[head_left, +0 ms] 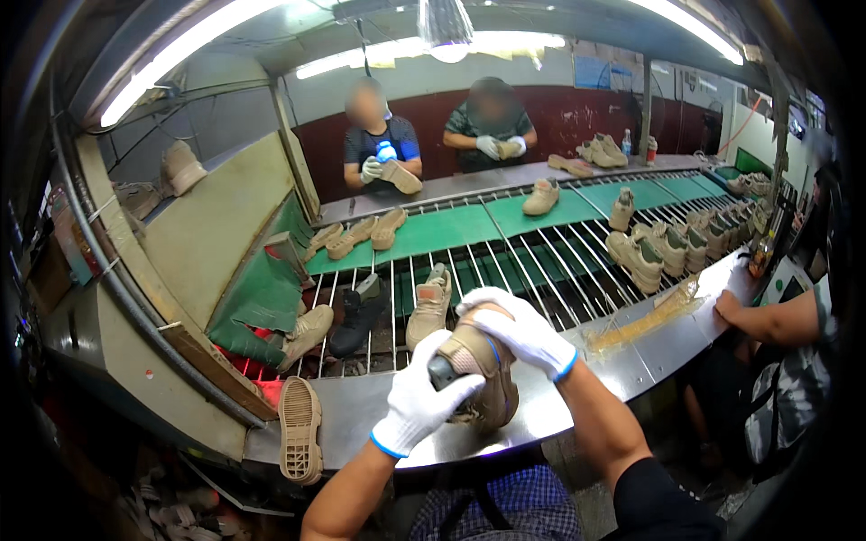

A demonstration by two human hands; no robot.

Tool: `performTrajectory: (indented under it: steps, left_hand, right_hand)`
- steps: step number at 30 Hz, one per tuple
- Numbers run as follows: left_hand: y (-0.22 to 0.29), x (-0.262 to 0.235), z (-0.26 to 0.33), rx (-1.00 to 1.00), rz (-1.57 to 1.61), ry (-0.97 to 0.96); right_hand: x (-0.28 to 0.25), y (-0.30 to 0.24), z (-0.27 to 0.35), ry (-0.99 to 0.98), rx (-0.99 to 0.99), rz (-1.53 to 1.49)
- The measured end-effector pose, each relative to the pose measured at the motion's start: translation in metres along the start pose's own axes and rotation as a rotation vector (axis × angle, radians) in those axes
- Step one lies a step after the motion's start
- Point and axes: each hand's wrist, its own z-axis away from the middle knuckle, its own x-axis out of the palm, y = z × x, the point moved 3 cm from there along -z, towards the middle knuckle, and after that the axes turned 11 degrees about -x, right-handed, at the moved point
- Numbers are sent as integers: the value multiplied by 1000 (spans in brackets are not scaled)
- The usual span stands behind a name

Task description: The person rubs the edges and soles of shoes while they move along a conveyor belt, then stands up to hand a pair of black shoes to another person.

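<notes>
Both my hands wear white gloves. My left hand (421, 394) grips the heel end of a tan boot (484, 371) that rests on the metal bench edge (361, 410). My right hand (519, 328) lies over the boot's top, fingers curled around it. A grey last fills the boot's opening between my hands. Just beyond, another tan boot (430, 307) and a black boot (355, 318) sit on the bars of the conveyor (528, 261).
A tan sole (300, 430) lies upside down at the bench's left. Several tan boots line the conveyor's right side (663, 248) and green belt (433, 232). Two gloved people (382, 153) work across the line. Another person's arm (767, 317) rests at right, by yellow strips (645, 322).
</notes>
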Motion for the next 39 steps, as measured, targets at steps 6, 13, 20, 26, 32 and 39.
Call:
performTrajectory:
  steps: [6,13,20,26,32,39]
  left_hand:
    - [-55,-3,-18,-89,226,31]
    - [-71,-13,-15,-170,486,44]
    - [-118,-47,22,-282,339,123]
    - [-150,-47,107,-566,-555,-34]
    - [-104,-20,128,-125,-651,144]
    - [-98,-27,51,-3,-708,-206]
  right_hand:
    - [17,28,-19,-87,85,-61]
    - [36,45,35,-165,504,189]
    - [-28,89,106,-82,79,807]
    - [-104,100,190,-229,603,1515]
    - [-99,74,153,213,723,334]
    - [65,-4,110,-508,364,674]
